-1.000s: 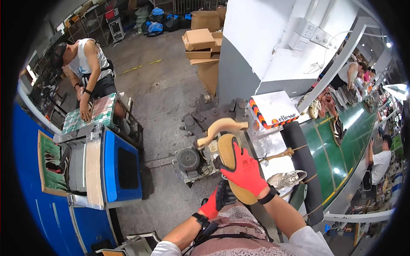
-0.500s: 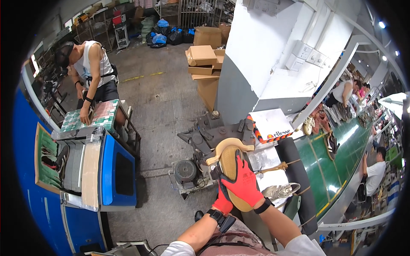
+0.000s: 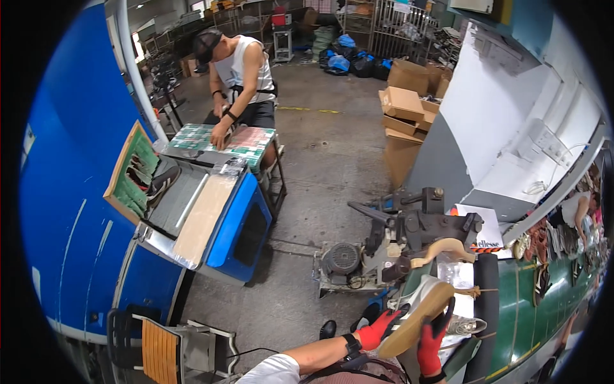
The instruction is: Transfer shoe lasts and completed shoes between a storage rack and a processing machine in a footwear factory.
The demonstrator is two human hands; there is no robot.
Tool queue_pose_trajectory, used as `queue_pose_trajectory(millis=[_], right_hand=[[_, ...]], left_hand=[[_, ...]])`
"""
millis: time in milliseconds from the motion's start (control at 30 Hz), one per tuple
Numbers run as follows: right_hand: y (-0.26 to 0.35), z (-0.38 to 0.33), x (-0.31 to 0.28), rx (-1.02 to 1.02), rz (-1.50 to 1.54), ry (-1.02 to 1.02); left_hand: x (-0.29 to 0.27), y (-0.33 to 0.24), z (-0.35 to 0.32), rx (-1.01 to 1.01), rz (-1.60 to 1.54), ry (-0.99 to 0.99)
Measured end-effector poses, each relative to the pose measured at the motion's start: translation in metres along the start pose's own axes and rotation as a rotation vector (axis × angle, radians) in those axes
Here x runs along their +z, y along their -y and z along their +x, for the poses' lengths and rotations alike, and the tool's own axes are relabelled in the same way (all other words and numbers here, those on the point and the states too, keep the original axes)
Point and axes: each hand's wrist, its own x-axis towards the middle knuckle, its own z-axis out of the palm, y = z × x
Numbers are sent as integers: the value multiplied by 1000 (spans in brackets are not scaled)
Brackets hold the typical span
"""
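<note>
Red-gloved, your left hand (image 3: pixel 378 329) grips a tan-soled shoe (image 3: pixel 423 313) on your side of the machine (image 3: pixel 427 229); your right hand (image 3: pixel 433 341), fingers spread, is at its edge. Its sole (image 3: pixel 411 329) looks attached; remaining work doesn't show.

Floor (image 3: pixel 300 208): grey, crossed by a yellow line (image 3: pixel 311 110)
Pillar (image 3: pixel 495 118): painted white above grey
Chair (image 3: pixel 160 351): backed with orange slats

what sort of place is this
Likely a shoe factory or workshop: a tan-soled shoe in front, a heavy machine beyond it, and more shoes along a long green worktop.
</note>
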Motion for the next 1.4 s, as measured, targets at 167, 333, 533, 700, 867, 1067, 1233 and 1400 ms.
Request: queue_pose_trajectory(millis=[167, 333, 533, 700, 867, 1067, 1233, 1400], right_hand=[[-102, 37, -27, 767, 1078, 76], [-63, 87, 68, 900, 1112, 197], [-4, 66, 6, 309, 712, 317], [-59, 39, -129, -133, 52, -137], [-96, -15, -284, 67, -493, -722], [-227, -107, -382, 483, -915, -779], [-248, -133, -369, 474, -901, -719], [-213, -100, -341, 396, -825, -738]], left_hand=[[-76, -12, -55, -116, 107, 211], [-106, 17, -129, -395, -421, -29], [-105, 16, -116, -541, -503, -140], [-51, -21, -23, -508, -561, -45], [58, -51, 87, -302, -515, 87], [216, -101, 223, 72, 297, 439], [267, -115, 262, 690, 1189, 504], [266, -108, 313, 492, 1075, 987]])
